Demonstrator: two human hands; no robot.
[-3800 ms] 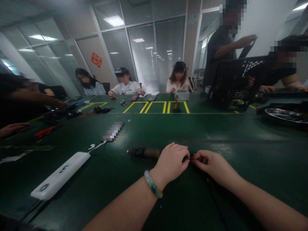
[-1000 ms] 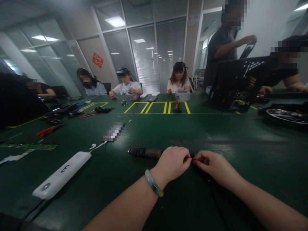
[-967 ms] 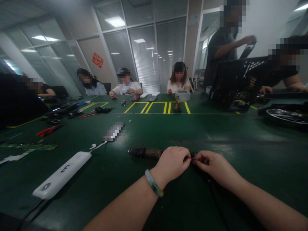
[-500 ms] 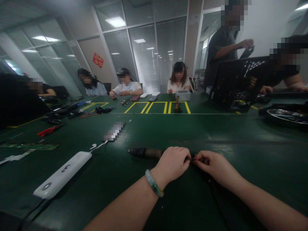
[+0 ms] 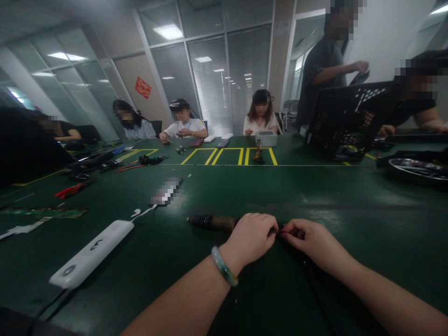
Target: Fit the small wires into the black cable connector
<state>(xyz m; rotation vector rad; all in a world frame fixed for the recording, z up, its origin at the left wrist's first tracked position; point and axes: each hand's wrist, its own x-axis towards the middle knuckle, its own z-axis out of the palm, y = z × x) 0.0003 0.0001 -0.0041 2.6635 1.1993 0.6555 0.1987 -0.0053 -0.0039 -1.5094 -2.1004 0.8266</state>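
Observation:
A dark electric screwdriver (image 5: 224, 223) with a brown grip lies across the green table (image 5: 217, 186), its tip pointing left. My left hand (image 5: 254, 235), with a jade-coloured bangle at the wrist, rests curled in front of its rear part and covers some of it. Thumb and fingers there are closed in a pinch. Facing it, my right hand (image 5: 308, 240) also pinches, the fingertips of both hands nearly touching. Something small and dark sits between them, too hidden to name. Below the right hand a black cord (image 5: 317, 289) runs toward the table's near edge.
At left lies a white power bank (image 5: 93, 254), cabled to a phone (image 5: 167, 191). Farther left are red-handled pliers (image 5: 72, 190) and dark cables (image 5: 150, 160). A black computer case (image 5: 350, 121) stands at the back right, near a round metallic dish (image 5: 420, 169). Several people sit or stand around the table.
My hands and the screwdriver hold almost the same position. In the background, the standing person's hand and the dark item in it have shifted slightly.

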